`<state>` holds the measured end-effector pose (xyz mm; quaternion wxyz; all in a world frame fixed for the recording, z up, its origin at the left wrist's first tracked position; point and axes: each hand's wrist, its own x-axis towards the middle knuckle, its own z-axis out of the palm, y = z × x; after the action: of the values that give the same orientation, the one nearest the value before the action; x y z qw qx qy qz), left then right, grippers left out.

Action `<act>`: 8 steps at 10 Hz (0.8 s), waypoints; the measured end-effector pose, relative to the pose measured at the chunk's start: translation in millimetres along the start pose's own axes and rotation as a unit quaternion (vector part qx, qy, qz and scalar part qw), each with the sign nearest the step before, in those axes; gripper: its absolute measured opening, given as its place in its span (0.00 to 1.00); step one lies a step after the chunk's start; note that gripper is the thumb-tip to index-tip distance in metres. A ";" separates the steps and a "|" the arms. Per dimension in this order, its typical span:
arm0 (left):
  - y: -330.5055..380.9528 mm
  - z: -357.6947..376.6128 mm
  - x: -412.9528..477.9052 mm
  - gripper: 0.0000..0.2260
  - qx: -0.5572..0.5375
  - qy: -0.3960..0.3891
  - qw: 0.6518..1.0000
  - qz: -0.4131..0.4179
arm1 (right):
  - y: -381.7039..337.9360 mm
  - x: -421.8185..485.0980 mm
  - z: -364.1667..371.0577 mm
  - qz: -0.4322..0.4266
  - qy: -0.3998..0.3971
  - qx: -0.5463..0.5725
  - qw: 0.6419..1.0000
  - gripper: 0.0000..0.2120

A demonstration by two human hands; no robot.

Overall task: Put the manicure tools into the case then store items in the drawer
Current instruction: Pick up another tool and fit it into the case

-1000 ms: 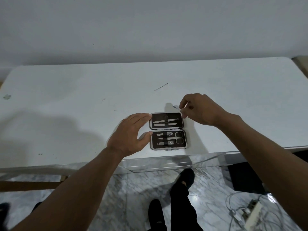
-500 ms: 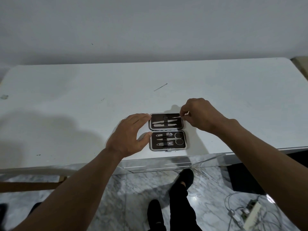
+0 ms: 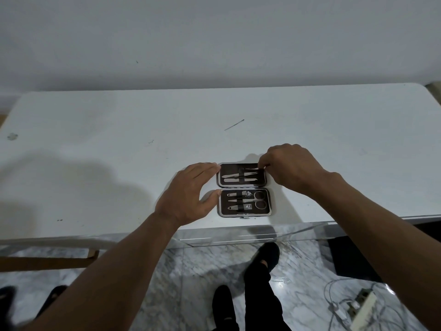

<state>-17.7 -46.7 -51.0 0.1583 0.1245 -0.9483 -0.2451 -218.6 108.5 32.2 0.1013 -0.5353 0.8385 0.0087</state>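
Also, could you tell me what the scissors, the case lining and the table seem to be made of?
Scissors: polished metal, silvery with bright glints. Case lining: dark brown and matte, probably fabric or faux leather; unclear which. Table: white, smooth, faintly scuffed top, perhaps laminate or painted board.

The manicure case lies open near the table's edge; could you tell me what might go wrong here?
The case lies near the front edge of the table, so a nudge might slide it off. The right hand pinches a thin tool over the far half; it could slip free. The left hand just touches the case's side, so it may shift.
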 end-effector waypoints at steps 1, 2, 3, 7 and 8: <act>-0.6 0.2 0.0 0.25 -0.001 -0.004 1.000 -0.003 | 0.5 2.1 0.5 -0.010 -0.005 0.009 1.000 0.16; 0.1 0.0 0.0 0.25 0.000 -0.003 1.000 -0.005 | 2.3 4.3 0.4 -0.021 -0.014 0.024 0.999 0.15; -0.2 0.3 0.1 0.25 0.001 -0.004 1.000 -0.004 | -1.7 4.4 0.5 -0.024 -0.019 0.035 0.999 0.15; -0.5 0.1 0.1 0.25 0.000 -0.007 1.000 -0.006 | -15.2 12.6 7.8 -0.033 -0.005 0.051 0.998 0.15; -0.6 0.6 0.5 0.25 0.001 -0.010 1.000 -0.008 | -16.0 11.6 9.0 -0.034 0.003 0.047 0.998 0.16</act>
<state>-18.3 -47.1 -51.7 0.1469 0.1302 -0.9491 -0.2462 -207.5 92.4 22.8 0.1241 -0.5585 0.8194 -0.0355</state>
